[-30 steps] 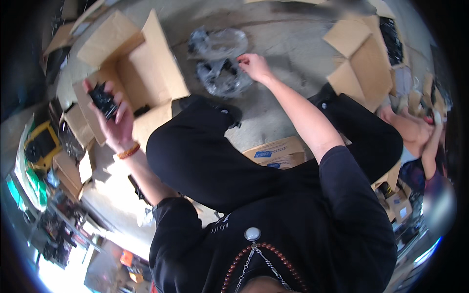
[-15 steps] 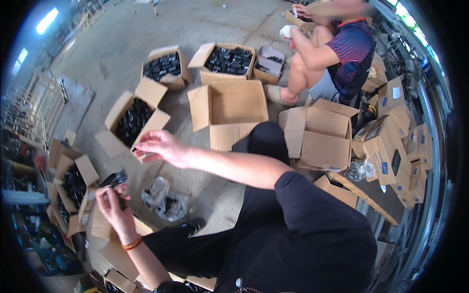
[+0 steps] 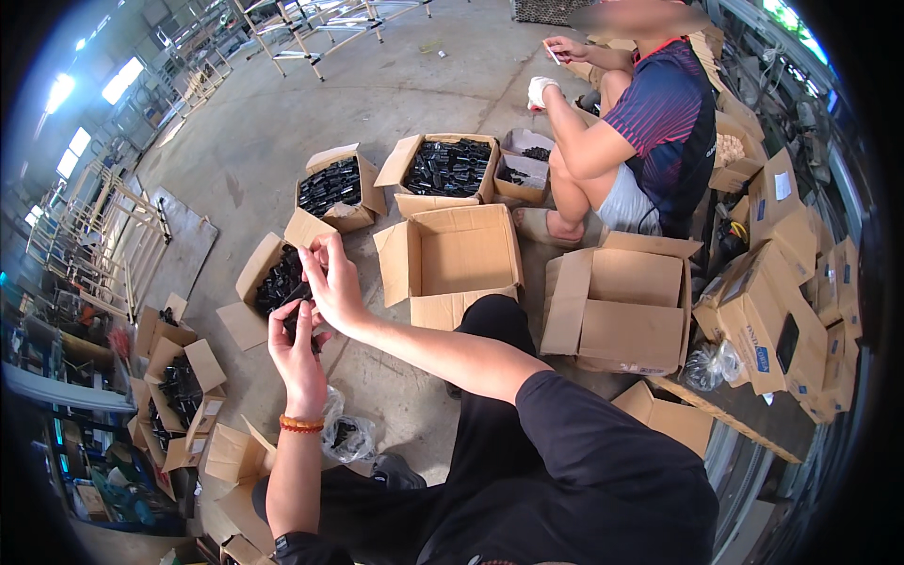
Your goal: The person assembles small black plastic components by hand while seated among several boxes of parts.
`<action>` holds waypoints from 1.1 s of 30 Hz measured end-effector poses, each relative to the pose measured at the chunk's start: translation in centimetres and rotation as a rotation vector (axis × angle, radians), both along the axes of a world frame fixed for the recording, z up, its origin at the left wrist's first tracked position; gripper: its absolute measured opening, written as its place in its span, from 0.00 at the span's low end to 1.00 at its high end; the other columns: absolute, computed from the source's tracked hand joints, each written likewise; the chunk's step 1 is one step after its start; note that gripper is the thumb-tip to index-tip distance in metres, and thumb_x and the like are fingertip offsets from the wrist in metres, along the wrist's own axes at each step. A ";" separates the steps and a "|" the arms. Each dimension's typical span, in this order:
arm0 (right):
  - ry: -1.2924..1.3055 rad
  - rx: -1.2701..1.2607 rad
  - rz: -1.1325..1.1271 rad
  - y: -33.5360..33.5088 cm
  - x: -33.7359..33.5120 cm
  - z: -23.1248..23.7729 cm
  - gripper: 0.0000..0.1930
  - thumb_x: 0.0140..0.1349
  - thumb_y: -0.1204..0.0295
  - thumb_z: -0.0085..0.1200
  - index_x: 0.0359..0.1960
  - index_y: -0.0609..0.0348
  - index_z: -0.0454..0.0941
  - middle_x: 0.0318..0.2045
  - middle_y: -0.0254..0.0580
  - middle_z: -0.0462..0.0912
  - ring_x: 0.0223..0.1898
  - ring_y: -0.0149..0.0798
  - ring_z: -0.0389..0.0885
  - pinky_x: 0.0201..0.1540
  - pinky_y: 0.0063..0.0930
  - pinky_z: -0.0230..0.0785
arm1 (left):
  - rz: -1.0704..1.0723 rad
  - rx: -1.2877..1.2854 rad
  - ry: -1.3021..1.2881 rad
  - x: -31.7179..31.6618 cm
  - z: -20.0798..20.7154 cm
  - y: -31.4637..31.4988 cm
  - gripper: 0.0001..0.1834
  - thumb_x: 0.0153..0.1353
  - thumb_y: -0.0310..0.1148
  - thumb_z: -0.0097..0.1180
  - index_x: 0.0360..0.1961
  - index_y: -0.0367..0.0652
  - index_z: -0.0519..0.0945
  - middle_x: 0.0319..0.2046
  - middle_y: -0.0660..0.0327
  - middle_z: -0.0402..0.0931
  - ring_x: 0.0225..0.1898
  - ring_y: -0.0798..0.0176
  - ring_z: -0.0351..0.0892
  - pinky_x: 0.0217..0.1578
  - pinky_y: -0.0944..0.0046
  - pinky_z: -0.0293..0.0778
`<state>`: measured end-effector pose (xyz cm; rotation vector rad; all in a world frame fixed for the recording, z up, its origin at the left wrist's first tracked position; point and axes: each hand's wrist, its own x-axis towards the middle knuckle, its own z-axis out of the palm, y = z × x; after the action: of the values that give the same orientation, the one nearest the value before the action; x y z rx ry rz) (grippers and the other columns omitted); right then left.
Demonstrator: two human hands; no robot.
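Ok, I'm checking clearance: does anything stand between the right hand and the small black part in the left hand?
Nothing visible: the bare right hand is close beside the small black part in the left hand; their overlap hides any contact.

a co-worker (image 3: 670, 127) is at right, pale frames (image 3: 100, 247) and bright windows (image 3: 123, 81) at left.

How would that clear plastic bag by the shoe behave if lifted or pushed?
The bag is probably floppy, given its crumpled folds. Its thin, see-through film looks light, though contents are unclear. Its slumped shape seems unlikely to roll.
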<state>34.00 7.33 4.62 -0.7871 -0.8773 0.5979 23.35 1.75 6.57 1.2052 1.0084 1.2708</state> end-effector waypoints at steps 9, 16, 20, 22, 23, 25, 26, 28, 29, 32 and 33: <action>-0.100 -0.015 0.023 3.8 2.9 -4.2 0.10 0.71 0.68 0.51 0.42 0.60 0.65 0.20 0.36 0.73 0.22 0.28 0.74 0.26 0.26 0.66 | 0.083 -0.220 -0.138 -5.9 -2.4 4.8 0.17 0.67 0.31 0.56 0.54 0.41 0.68 0.32 0.62 0.79 0.34 0.67 0.84 0.20 0.76 0.68; -0.313 -0.050 0.130 2.9 0.1 -4.1 0.12 0.70 0.67 0.52 0.42 0.61 0.65 0.29 0.43 0.77 0.31 0.36 0.78 0.35 0.32 0.69 | -0.069 -0.428 -0.307 -9.7 -7.9 6.2 0.22 0.69 0.56 0.44 0.46 0.48 0.69 0.24 0.67 0.71 0.19 0.70 0.72 0.12 0.74 0.56; -0.506 -0.029 0.207 2.3 -1.4 -4.1 0.11 0.69 0.69 0.54 0.42 0.60 0.65 0.28 0.44 0.77 0.28 0.37 0.77 0.33 0.31 0.69 | -0.136 -0.383 -0.147 -10.5 -8.4 5.8 0.16 0.72 0.48 0.45 0.48 0.47 0.68 0.25 0.69 0.65 0.17 0.75 0.62 0.14 0.75 0.53; -0.619 -0.223 0.422 1.4 -1.5 -3.4 0.11 0.68 0.69 0.55 0.42 0.60 0.65 0.27 0.45 0.77 0.26 0.40 0.77 0.30 0.33 0.68 | -0.177 -0.363 -0.004 -11.7 -8.1 5.7 0.13 0.72 0.42 0.47 0.50 0.46 0.68 0.25 0.70 0.64 0.18 0.78 0.57 0.15 0.76 0.52; -0.625 -0.220 0.429 1.2 -1.7 -3.6 0.11 0.68 0.69 0.55 0.42 0.60 0.65 0.27 0.45 0.77 0.26 0.40 0.77 0.30 0.33 0.67 | -0.214 -0.318 0.020 -12.0 -7.8 5.5 0.11 0.72 0.34 0.49 0.51 0.44 0.68 0.25 0.71 0.63 0.18 0.80 0.55 0.16 0.77 0.51; -0.636 -0.212 0.446 0.7 -2.1 -4.0 0.12 0.67 0.69 0.55 0.42 0.60 0.65 0.27 0.45 0.77 0.25 0.42 0.77 0.29 0.34 0.67 | -0.245 -0.299 0.058 -11.9 -6.5 5.5 0.11 0.72 0.34 0.49 0.50 0.42 0.68 0.26 0.70 0.64 0.19 0.80 0.54 0.17 0.77 0.52; -0.634 -0.189 0.429 0.6 -2.1 -4.0 0.12 0.67 0.69 0.55 0.42 0.60 0.65 0.27 0.45 0.78 0.25 0.42 0.77 0.29 0.34 0.67 | -0.260 -0.289 0.077 -11.9 -6.3 5.4 0.10 0.72 0.34 0.49 0.49 0.41 0.68 0.26 0.70 0.64 0.19 0.80 0.54 0.17 0.77 0.52; -0.625 -0.140 0.396 0.5 -2.3 -3.8 0.12 0.67 0.70 0.55 0.42 0.60 0.65 0.27 0.45 0.78 0.26 0.43 0.78 0.29 0.35 0.67 | -0.297 -0.164 0.121 -12.3 -6.6 5.5 0.15 0.74 0.35 0.46 0.56 0.39 0.67 0.32 0.64 0.73 0.24 0.76 0.69 0.23 0.75 0.65; -0.645 -0.136 0.414 0.5 -2.4 -3.6 0.12 0.67 0.69 0.55 0.43 0.60 0.65 0.28 0.46 0.79 0.27 0.46 0.79 0.30 0.36 0.68 | -0.285 -0.080 0.180 -11.9 -6.4 5.4 0.17 0.74 0.35 0.45 0.58 0.38 0.66 0.35 0.61 0.75 0.27 0.73 0.74 0.26 0.74 0.70; -0.726 -0.113 0.479 0.9 -3.2 -2.2 0.12 0.68 0.69 0.55 0.43 0.60 0.65 0.29 0.48 0.79 0.28 0.48 0.81 0.30 0.38 0.69 | -0.382 -0.114 0.173 -12.6 -6.9 5.6 0.26 0.75 0.34 0.43 0.69 0.38 0.55 0.46 0.51 0.78 0.43 0.58 0.83 0.42 0.62 0.81; -0.692 -0.124 0.486 1.3 -3.6 -2.3 0.12 0.68 0.68 0.54 0.43 0.60 0.66 0.29 0.50 0.79 0.29 0.50 0.81 0.30 0.39 0.70 | -0.419 -0.188 0.129 -12.5 -6.8 5.4 0.27 0.75 0.34 0.43 0.70 0.38 0.53 0.47 0.51 0.78 0.44 0.57 0.83 0.43 0.61 0.82</action>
<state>30.41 8.58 2.28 -0.9143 -1.7100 0.8258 10.81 7.15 -0.28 1.2815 0.8860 0.7636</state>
